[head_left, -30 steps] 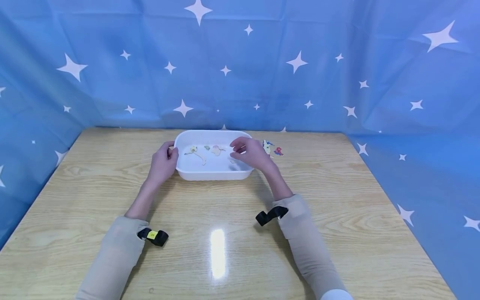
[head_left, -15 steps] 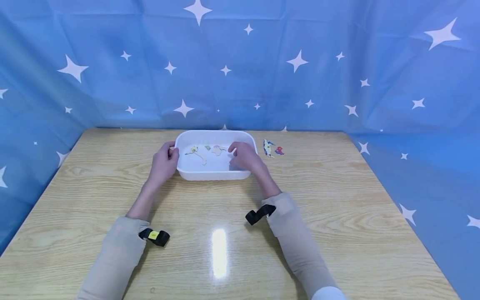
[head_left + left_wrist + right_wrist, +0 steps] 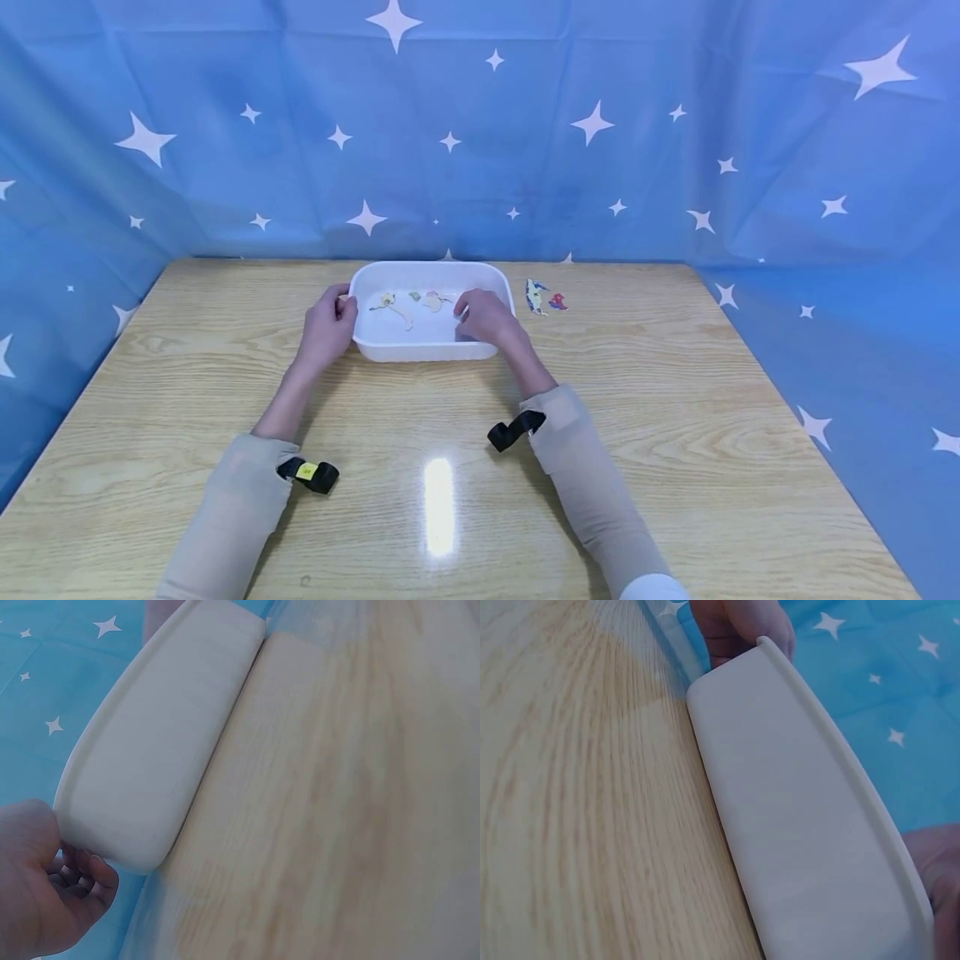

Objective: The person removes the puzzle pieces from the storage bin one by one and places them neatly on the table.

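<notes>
The white tray (image 3: 427, 353) stood on the table (image 3: 360, 467), near its far edge, twelve o'clock being away from the person. The left hand (image 3: 330, 321) gripped the tray's rim at nine o'clock, its fingers curled under the edge, as the left wrist view also showed. The right hand (image 3: 486, 319) reached into the tray from four o'clock, its fingers bent down toward the floor of it; the fingertips were hidden, so I could not tell whether they pinched anything. In the tray, toward ten o'clock, lay a yellow piece (image 3: 387, 299), with a pale strip (image 3: 406, 317) trailing from it toward five; whether the two were joined was too small to tell. A small green piece (image 3: 415, 296) lay near twelve, and a pinkish piece (image 3: 432, 303) lay between it and the right hand. Outside the tray, toward two o'clock, a blue-and-white piece (image 3: 534, 297) lay on the table, with a red piece (image 3: 557, 302) just beside it at three. Both forearms wore beige sleeves (image 3: 232, 500) with black wrist cameras (image 3: 309, 472). Behind the table, at twelve, hung a blue cloth (image 3: 480, 179) with white stars.
</notes>
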Motion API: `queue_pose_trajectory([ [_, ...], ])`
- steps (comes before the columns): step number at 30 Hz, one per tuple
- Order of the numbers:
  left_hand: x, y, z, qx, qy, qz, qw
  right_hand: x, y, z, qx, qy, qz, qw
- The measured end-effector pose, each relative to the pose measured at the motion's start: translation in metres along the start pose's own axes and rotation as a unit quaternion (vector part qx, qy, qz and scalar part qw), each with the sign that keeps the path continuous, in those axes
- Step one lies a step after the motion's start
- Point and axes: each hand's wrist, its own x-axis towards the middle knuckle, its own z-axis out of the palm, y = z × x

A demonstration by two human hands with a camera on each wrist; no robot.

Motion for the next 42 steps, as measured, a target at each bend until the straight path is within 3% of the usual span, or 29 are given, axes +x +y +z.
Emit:
queue_pose_trajectory([
  [6,-0.0001,-0.0007,0.0008,-0.004,0.001,0.001,1.0000,0.0007,0.0015,0.0024,-0.007,0.015,-0.027,0.9995],
  [18,-0.0011,-0.0030,0.0007,-0.004,0.000,-0.003,1.0000,-0.0040,0.0004,0.0064,0.014,0.071,-0.016,0.9973],
  [24,-0.0009,-0.0023,0.0006,-0.002,-0.001,-0.003,1.0000,-0.0044,-0.0010,0.0066,0.021,0.074,-0.013,0.9970],
  [31,-0.0011,-0.0017,0.0004,-0.004,-0.004,-0.008,1.0000,-0.0058,-0.0024,0.0062,0.077,0.066,-0.009,0.9948],
  [38,-0.0011,-0.0018,0.0001,-0.006,-0.006,-0.008,0.9999,-0.0053,0.0014,0.0033,0.079,0.098,-0.043,0.9912],
  [42,-0.0006,-0.0022,0.0004,-0.006,-0.006,-0.009,0.9999,-0.0054,0.0052,0.0000,0.104,0.092,-0.064,0.9883],
])
